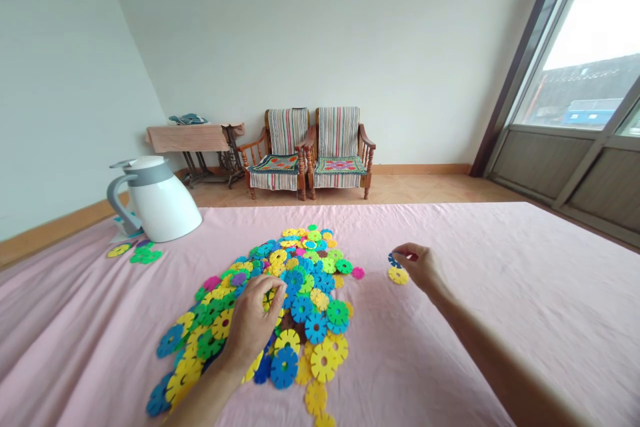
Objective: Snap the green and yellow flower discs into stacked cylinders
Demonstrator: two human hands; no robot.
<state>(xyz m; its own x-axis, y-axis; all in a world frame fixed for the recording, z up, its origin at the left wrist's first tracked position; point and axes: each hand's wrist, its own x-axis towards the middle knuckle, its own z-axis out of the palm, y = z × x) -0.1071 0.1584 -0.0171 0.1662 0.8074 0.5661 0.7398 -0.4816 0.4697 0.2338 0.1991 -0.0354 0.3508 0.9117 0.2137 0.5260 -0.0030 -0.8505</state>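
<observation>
A heap of notched plastic discs [301,309] in blue, yellow, green and a few pink or purple lies on the pink cloth. Above the heap's middle is my left hand [257,313], its fingers curled with the thumb close to the index fingertip. Whether anything sits between them is hidden. To the right of the heap, my right hand [423,270] pinches a dark blue disc [393,260] by its edge. Just below that one, a yellow disc [399,276] rests close to it; I cannot tell whether the two are joined. A single pink disc [358,273] lies between heap and right hand.
A white jug with a grey handle [163,203] stands at the table's back left. Beside it are green discs [145,254] and a yellow disc [119,251]. Beyond the pink tablecloth [500,267] are two wooden armchairs [339,140] and a cloth-covered sewing table [190,139].
</observation>
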